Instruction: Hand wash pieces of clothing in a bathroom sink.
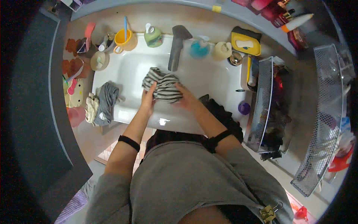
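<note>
A bunched grey-and-white striped cloth [162,85] is held over the white sink [209,80], just in front of the dark faucet [176,44]. My left hand [148,100] grips its left side with fingers curled into the folds. My right hand [186,98] clasps its right side. Both forearms come up from the lower edge, each with a black band at the wrist.
A grey cloth [107,102] and a pale cloth [90,108] hang over the sink's left rim. Behind the basin stand a yellow cup [126,40], green bottle [153,36], blue bottle [199,47] and yellow box [245,44]. Wire mesh baskets [263,100] stand at right.
</note>
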The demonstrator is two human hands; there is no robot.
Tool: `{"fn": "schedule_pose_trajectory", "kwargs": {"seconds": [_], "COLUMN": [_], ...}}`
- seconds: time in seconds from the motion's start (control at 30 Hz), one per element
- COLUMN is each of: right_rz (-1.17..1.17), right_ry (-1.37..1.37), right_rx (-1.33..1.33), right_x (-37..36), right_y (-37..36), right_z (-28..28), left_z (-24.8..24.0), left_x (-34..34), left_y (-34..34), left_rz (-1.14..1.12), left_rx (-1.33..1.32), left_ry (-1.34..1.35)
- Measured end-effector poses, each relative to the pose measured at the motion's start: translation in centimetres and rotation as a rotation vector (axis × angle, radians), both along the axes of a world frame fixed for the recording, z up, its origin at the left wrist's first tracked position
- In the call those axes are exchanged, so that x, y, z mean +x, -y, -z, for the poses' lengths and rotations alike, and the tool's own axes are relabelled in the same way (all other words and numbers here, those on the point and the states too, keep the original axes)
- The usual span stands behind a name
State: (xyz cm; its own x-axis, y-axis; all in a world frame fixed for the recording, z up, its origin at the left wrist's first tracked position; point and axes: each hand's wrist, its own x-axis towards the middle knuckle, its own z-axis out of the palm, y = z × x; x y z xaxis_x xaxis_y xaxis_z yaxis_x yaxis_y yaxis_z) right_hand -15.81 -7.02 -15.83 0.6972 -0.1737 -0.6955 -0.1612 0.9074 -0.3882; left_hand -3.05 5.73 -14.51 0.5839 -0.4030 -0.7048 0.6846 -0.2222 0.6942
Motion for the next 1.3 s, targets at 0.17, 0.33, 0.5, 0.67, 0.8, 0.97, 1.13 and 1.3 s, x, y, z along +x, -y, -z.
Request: {"fn": "schedule_pose_trajectory", "kwargs": {"seconds": [0.17, 0.33, 0.5, 0.67, 0.8, 0.97, 1.13, 1.3], "right_rz": [0.195, -0.214, 0.036, 0.154, 0.138, -0.202, -0.553, -0.331], "right_ry": [-0.153, -0.352, -0.017, 0.085, 0.077, 0.075, -0.02, -0.082], "right_rx": [-0.716, -1.315, -0.776, -0.199, -0.032, -0.463, -1.67, -1.83], "right_x": [-3.0, -3.1, -4.5, -4.3, -1.6, -0.5, -3.4, -4.2], "right_y": [4.4, 4.8, 4.6, 4.7, 3.3, 2.2, 2.1, -0.2], "right_z": [0.0, -2.9, -6.3, -6.1, -8.0, -13.8, -15.6, -8.6], "left_z": [3.5, 2.8, -3.4, -1.5, -5.9, -8.1, -7.1, -6.7], "left_x": [0.2, 1.2, 2.1, 2.8, -0.5, -2.7, -1.1, -1.4], "left_y": [1.9, 0.3, -0.9, -3.4, -1.9, 0.1, -0.6, 0.3], "left_rz": [0.188, -0.005, 0.184, 0.44, 0.719, 0.648, 0.24, 0.208], "left_rx": [0.127, -0.222, -0.295, -0.115, -0.165, -0.248, -0.506, -0.559], "left_ry": [-0.106, -0.286, 0.067, 0.548, 1.239, 0.326, -0.236, -0.419]}}
